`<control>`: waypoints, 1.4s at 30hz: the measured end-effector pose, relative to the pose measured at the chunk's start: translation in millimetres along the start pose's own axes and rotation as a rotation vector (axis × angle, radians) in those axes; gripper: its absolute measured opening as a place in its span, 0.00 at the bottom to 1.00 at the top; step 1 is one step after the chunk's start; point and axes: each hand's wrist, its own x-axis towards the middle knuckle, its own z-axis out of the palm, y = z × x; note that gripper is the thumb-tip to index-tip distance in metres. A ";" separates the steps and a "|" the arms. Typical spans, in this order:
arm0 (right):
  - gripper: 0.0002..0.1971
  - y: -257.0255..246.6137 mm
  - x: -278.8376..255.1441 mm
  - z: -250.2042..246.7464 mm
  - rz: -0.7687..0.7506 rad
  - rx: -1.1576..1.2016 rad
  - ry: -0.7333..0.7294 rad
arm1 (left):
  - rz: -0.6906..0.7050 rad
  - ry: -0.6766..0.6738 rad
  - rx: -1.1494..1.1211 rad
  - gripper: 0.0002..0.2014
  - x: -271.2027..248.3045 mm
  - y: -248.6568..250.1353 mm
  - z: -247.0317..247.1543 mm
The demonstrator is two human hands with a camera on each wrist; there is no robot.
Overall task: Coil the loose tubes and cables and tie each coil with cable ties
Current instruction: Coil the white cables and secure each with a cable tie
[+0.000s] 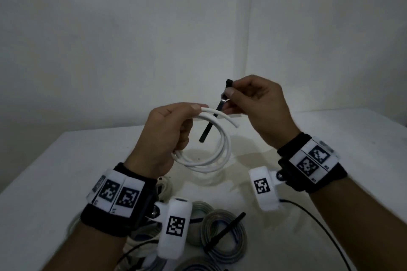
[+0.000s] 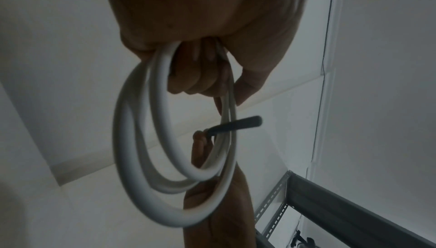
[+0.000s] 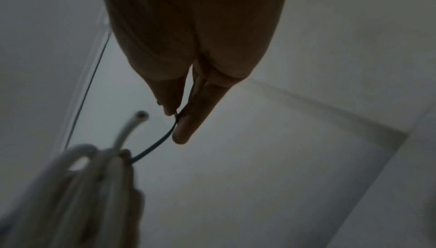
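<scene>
Gripping a white tube coil above the counter, the left hand curls its fingers round the loops, while the right hand pinches a black cable tie crossing the coil's top. Grey tied coils lie nearer on the counter. From the left wrist, curled fingers clasp the coil, with the tie across it. From the right wrist, thumb and forefinger pinch the tie beside the blurred coil.

A plain, dim workroom or storeroom: bare white walls, a white surface carrying grey cable coils at its near edge, and a grey slotted-angle metal rack standing against the wall.
</scene>
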 end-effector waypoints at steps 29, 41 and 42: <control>0.07 -0.5 -10.8 61.9 0.056 -0.073 -0.157 | 0.347 0.040 0.458 0.14 2.5 9.5 -19.5; 0.12 9.1 -16.8 60.9 -0.255 -0.334 -0.213 | 0.251 -0.043 0.496 0.14 3.1 25.5 -37.1; 0.12 8.8 -16.8 61.2 -0.260 -0.329 -0.216 | 0.266 -0.048 0.530 0.13 2.3 26.9 -37.9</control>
